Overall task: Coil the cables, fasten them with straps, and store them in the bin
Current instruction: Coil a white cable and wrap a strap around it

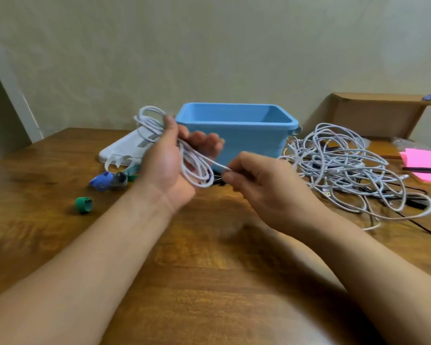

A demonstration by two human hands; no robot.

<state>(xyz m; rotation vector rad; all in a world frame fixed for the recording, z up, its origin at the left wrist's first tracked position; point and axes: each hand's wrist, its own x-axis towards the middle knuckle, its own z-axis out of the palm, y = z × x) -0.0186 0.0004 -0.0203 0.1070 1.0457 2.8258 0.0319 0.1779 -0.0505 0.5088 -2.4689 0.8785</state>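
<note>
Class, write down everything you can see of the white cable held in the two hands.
The cable is thin, white and flexible, wound into several loose oval loops. The coil is held tilted in the air above the table, in front of the blue bin. The left hand grips its middle, thumb over the strands, so loops stick out above and below. The right hand pinches a stretch leading off the lower loops. Nothing fastens it yet; its plugs cannot be made out.

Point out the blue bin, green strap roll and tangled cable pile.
blue bin [254, 140], head view, front wall.
green strap roll [83, 204], head view, outer band.
tangled cable pile [339, 165], head view, dense middle loops.
</note>
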